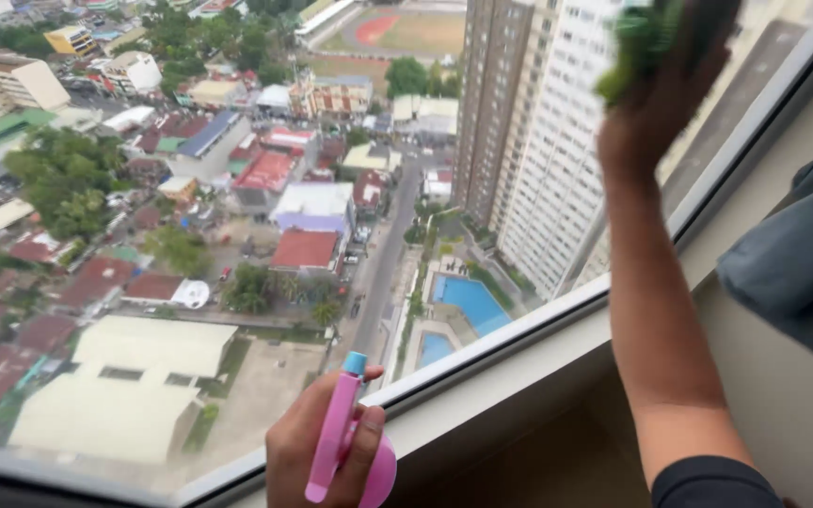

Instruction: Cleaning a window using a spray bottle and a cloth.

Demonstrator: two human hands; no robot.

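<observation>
Cloth: green cleaning cloth [640, 42], upper right of frame, pressed flat against the window pane [237, 235].
Right hand: right hand [665, 94] raised, fingers closed over the cloth, holding it to the glass.
Left hand: left hand [322, 452], bottom centre, fingers wrapped tight round a pink spray bottle [345, 437] with a blue nozzle, just beside the lower window frame [519, 348].
Surroundings: grey fabric [797, 263] at right edge; city far below through the glass.
Risk: cloth may slip from the fingers if pressure on the glass eases; bottle could knock the frame.
</observation>
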